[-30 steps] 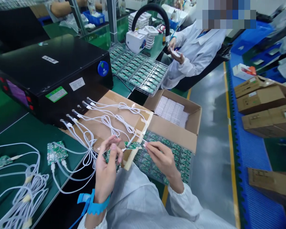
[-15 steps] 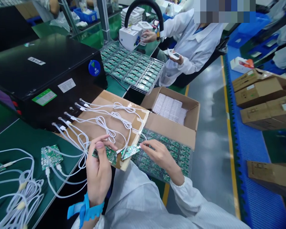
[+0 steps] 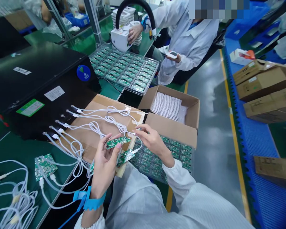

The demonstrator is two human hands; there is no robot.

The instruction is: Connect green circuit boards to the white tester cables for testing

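Observation:
My left hand (image 3: pixel 107 162), with a blue strap at the wrist, is closed on a narrow green circuit board (image 3: pixel 118 142), held by thumb and fingers above the cardboard. Just below it, a second circuit board (image 3: pixel 125 157) has a white cable plug (image 3: pixel 135 150) in its right end. My right hand (image 3: pixel 152 141) pinches the end of another white cable (image 3: pixel 130 132), to the right of the held board and apart from it. Part of another board shows under my left wrist.
White cables run from a black box (image 3: pixel 62 92) over a cardboard sheet (image 3: pixel 92 108). A carton (image 3: pixel 171 127) of white parts and a tray of boards (image 3: pixel 166 149) lie to the right. Beyond sits a co-worker (image 3: pixel 186 41) beside another board tray (image 3: pixel 143 90).
My left hand has brought a board up between thumb and fingers. My right hand has left the plugged board's end and moved up to another cable. The co-worker's hand shifted on the white box.

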